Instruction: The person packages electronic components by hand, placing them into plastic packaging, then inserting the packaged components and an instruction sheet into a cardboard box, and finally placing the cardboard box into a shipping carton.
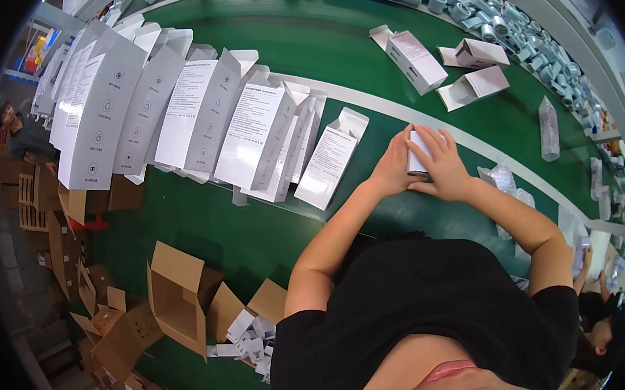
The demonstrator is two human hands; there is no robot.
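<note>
A small white box [418,149] stands on the green work table between my hands. My left hand [390,164] is closed along its left side. Fingers of my right hand [445,169] are pressed over its top and right side, so much of the box is hidden. Just left of my hands, a white carton [331,160] with raised flaps leans at the end of a row of similar cartons [251,136]. To the right of my right forearm lie clear bubble-wrap sleeves [502,178].
Across a pale rail [377,102], open white boxes [417,61] and another wrap sleeve [549,128] lie on the green belt [295,34]. Pale plastic fittings [498,27] pile up at the far right. Brown cardboard cartons [175,287] stand at lower left. Other people [600,324] are at the right edge.
</note>
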